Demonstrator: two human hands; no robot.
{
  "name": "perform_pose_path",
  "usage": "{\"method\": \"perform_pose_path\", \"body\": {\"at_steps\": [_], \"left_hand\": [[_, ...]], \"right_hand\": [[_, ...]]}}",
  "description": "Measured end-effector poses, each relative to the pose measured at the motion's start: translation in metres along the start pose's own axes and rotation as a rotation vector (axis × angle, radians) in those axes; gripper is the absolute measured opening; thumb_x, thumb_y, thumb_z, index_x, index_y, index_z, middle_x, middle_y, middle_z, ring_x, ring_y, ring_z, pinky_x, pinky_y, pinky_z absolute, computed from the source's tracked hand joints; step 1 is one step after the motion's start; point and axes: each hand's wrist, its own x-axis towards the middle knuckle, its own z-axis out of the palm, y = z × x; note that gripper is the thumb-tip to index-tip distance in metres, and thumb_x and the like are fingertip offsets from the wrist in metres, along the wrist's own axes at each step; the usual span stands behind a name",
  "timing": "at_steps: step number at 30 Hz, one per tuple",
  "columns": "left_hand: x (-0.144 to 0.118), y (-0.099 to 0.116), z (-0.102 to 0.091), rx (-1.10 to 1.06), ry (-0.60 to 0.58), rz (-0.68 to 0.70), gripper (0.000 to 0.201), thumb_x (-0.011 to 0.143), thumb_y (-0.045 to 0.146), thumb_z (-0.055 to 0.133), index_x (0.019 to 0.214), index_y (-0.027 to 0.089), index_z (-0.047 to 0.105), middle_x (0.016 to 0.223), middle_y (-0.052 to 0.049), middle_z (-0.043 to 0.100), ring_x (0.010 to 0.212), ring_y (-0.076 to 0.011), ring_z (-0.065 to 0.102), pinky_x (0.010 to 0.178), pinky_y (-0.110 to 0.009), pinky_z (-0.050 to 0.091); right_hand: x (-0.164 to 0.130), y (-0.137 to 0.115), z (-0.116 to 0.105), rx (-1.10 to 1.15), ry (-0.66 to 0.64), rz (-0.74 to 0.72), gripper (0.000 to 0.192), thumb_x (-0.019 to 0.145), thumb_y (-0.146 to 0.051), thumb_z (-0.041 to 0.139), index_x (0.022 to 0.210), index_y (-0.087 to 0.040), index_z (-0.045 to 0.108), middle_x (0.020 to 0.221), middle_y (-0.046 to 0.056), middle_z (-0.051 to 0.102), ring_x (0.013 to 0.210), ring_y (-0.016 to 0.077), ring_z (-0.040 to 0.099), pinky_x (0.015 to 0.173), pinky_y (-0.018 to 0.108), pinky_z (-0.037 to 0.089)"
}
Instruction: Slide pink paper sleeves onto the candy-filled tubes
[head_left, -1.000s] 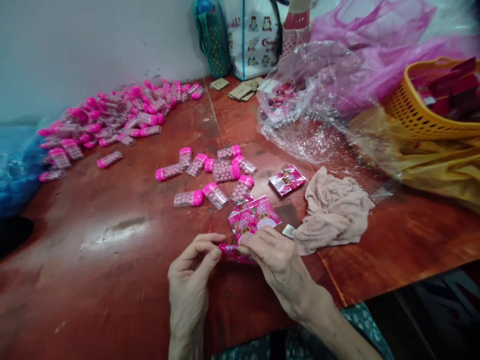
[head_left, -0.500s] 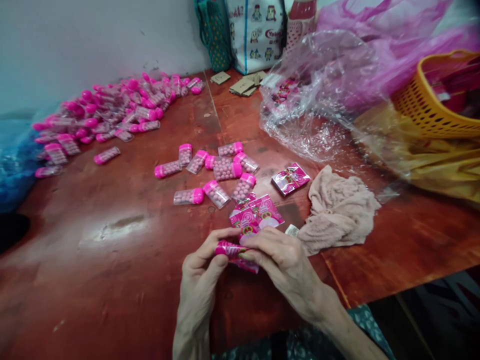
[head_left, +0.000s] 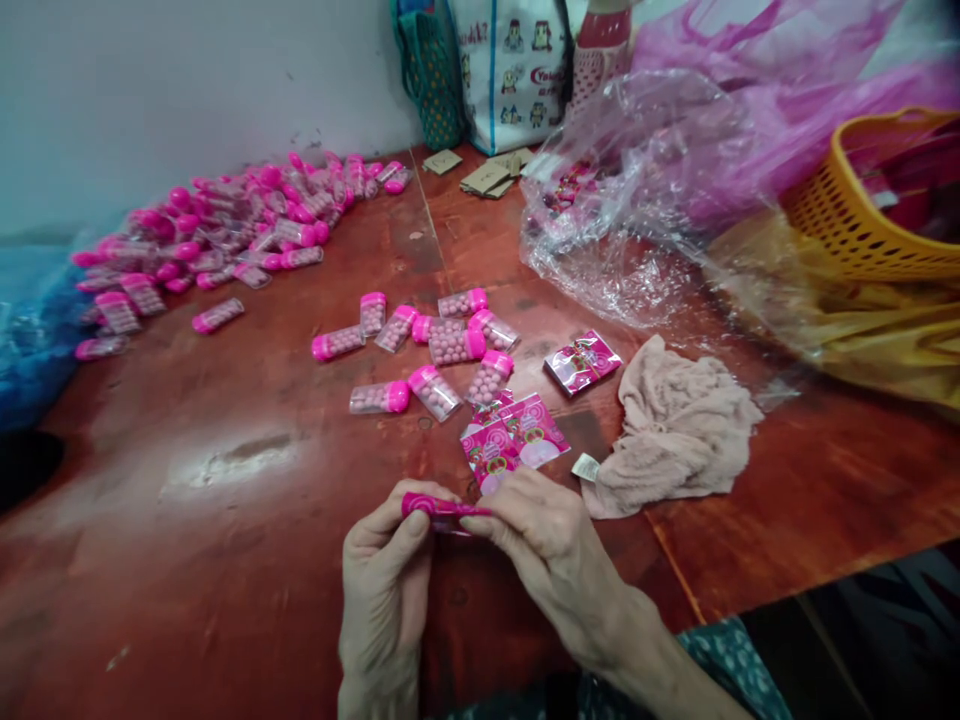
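Note:
Between both hands is a pink printed plastic sleeve, held low over the table. My left hand pinches its left end between thumb and fingers. At the other end, the thumb and fingers of my right hand are closed on it. Just beyond my fingers lie several flat pink printed sleeves, overlapping one another. Farther on are several clear tubes with pink caps, filled with pink balls, such as the tube. A neat stack of printed sleeves lies to the right.
A crumpled beige cloth lies right of my hands. Heaped at the back left are many capped tubes. Clear plastic wrap and a yellow basket take up the right. Cardboard pieces and a white bag are behind.
Both hands have shifted left with the sleeve. It now looks flatter and is stretched straight between my fingers. The tubes and the cloth lie as before.

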Motion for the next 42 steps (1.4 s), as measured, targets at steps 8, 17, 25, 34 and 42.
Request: {"method": "perform_pose_path", "body": {"at_steps": [8,17,25,34,42], "left_hand": [[0.006,0.004,-0.036,-0.083,0.470,0.018,0.022,0.050,0.029,0.082,0.064,0.017,0.071,0.063,0.000,0.069,0.061,-0.0133,0.062,0.061,-0.024,0.052],[0.015,0.016,-0.025,-0.206,0.488,0.102,0.017,0.051,0.022,0.081,0.062,0.016,0.070,0.059,0.003,0.069,0.054,-0.0075,0.058,0.057,-0.018,0.049],[0.019,0.011,-0.026,-0.227,0.504,0.169,0.011,0.058,0.021,0.078,0.063,0.016,0.069,0.062,0.003,0.069,0.057,-0.0084,0.060,0.063,-0.021,0.050],[0.016,0.009,-0.013,-0.195,0.458,0.124,0.015,0.057,0.022,0.078,0.067,0.012,0.070,0.064,0.000,0.070,0.061,-0.0095,0.060,0.063,-0.020,0.049],[0.018,0.007,-0.012,-0.255,0.431,0.041,0.018,0.056,0.024,0.079,0.069,0.014,0.071,0.068,0.000,0.071,0.062,-0.0095,0.062,0.067,-0.020,0.051]], "right_hand": [[0.042,0.004,0.003,-0.398,0.083,0.112,0.024,0.093,-0.022,0.041,0.074,-0.017,0.055,0.069,0.001,0.057,0.063,0.0145,0.050,0.061,0.026,0.039],[0.112,0.008,0.051,-0.585,0.145,0.116,0.014,0.085,-0.012,0.050,0.082,-0.005,0.061,0.090,0.023,0.060,0.090,0.0307,0.050,0.075,0.045,0.040],[0.049,-0.012,0.009,0.116,0.103,0.296,0.017,0.087,-0.033,0.051,0.086,-0.017,0.055,0.074,0.003,0.064,0.064,0.0149,0.059,0.059,0.026,0.047],[0.018,-0.028,0.005,0.437,0.090,0.354,0.012,0.080,-0.027,0.060,0.084,-0.016,0.058,0.072,0.001,0.062,0.062,0.0110,0.057,0.055,0.021,0.046],[0.017,-0.024,0.006,0.311,0.188,0.311,0.009,0.080,-0.025,0.060,0.084,-0.017,0.059,0.074,0.002,0.065,0.069,0.0135,0.062,0.059,0.021,0.048]]}}
